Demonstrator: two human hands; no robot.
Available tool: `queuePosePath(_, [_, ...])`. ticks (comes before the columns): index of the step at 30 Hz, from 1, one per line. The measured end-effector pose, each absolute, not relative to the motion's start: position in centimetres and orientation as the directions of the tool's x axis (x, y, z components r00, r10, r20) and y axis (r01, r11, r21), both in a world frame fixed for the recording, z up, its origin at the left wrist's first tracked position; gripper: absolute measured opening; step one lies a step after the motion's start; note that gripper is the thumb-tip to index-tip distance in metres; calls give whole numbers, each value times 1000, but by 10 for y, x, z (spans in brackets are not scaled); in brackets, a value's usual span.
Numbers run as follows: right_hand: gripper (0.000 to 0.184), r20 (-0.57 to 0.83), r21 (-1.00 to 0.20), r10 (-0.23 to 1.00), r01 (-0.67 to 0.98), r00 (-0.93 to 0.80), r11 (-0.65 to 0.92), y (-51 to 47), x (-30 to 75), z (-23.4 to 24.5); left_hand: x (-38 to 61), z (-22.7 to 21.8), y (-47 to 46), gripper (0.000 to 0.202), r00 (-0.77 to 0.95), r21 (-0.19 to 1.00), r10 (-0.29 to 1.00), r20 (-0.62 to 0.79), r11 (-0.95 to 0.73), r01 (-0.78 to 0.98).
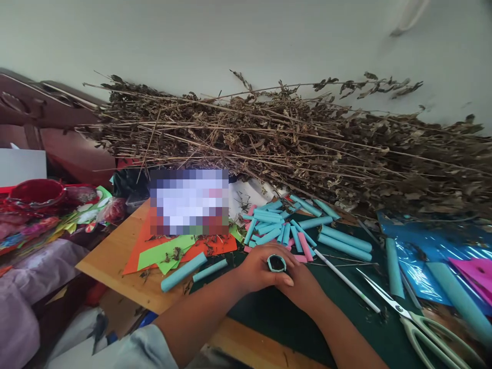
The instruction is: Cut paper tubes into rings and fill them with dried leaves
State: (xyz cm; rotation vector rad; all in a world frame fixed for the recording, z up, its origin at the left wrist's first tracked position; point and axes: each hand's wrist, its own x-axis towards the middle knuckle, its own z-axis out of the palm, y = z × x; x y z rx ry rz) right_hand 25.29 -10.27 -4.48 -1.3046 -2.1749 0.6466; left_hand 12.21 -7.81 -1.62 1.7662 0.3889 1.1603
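Both my hands meet at the middle of the dark green mat [277, 318]. My left hand [261, 269] lies over my right hand [303, 287], and together they pinch a small coiled ring of light blue paper [276, 263], held upright with its hole toward me. Just beyond the hands lies a heap of rolled light blue paper tubes [300, 228] with a few pink ones among them. A thin white stick [346, 281] lies to the right of my hands.
A big pile of dry twigs and leaves [292, 138] fills the back. Green-handled scissors [418, 323] lie at the right, near blue and magenta sheets [434, 256]. Orange and green paper [172, 248] lies left on the wooden table [107, 261]. A red bowl [36, 192] stands far left.
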Motion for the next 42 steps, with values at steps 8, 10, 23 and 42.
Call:
queuePosePath(8, [21,220,-605,895,666,-387,437,-105,256,-43,119,-19,-77,36,514,828,656,553,-499,-254])
queuePosePath(10, [19,281,-607,886,647,-370,463,-105,257,-42,117,-19,-75,36,550,815,633,544,-555,-167])
queuePosePath(23, [20,403,-637,865,588,-297,499,-102,259,-43,98,2,-69,45,631,562,571,526,-790,246])
queuePosePath(42, [23,378,-726,902,537,-212,430,-103,252,-42,-107,-20,-26,41,-424,996,906,17,-52,-71])
